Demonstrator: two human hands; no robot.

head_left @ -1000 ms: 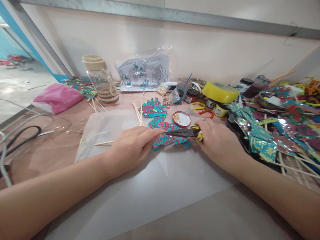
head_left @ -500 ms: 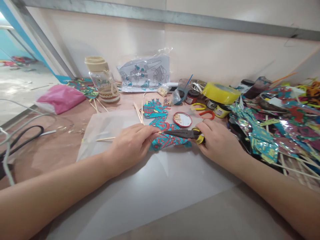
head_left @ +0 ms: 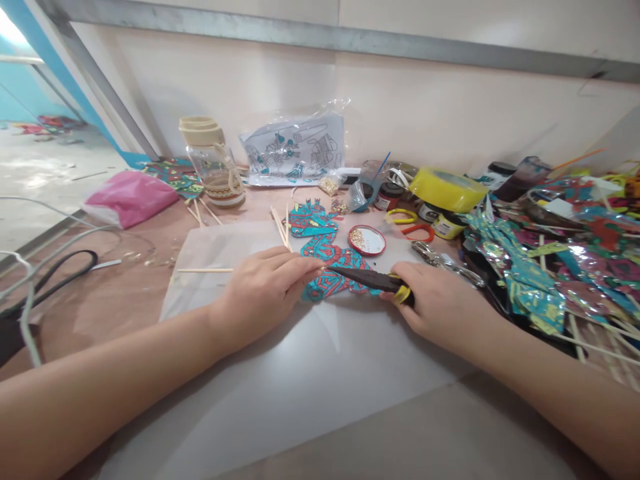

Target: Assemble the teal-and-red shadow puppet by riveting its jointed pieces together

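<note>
My right hand [head_left: 435, 297] is wrapped round the yellow handles of dark long-nosed pliers [head_left: 367, 277]. The pliers point left, their tip meeting the fingertips of my left hand [head_left: 267, 283]. A thin wooden stick [head_left: 205, 270] runs into my left hand, its far end at the pinched fingers by the tip. Beneath and behind the pliers lies a teal and red patterned cutout figure [head_left: 320, 250] on a translucent sheet [head_left: 280, 380]. Just behind the pliers is a red-rimmed lid [head_left: 367, 240] with small gold pieces in it.
A clear bottle [head_left: 215, 167] and pink bag [head_left: 130, 199] stand back left. Behind are a bagged drawing [head_left: 297, 150], paint jars and yellow tape [head_left: 447, 188]. Colourful cutouts on sticks [head_left: 535, 280] pile up at right, beside metal pliers [head_left: 447, 263]. Cables [head_left: 27, 307] lie left.
My right hand has moved slightly right and down, tilting the pliers. The stick in my left hand now lies more level and shows further left. The view has shifted slightly, and the metal pliers are now visible.
</note>
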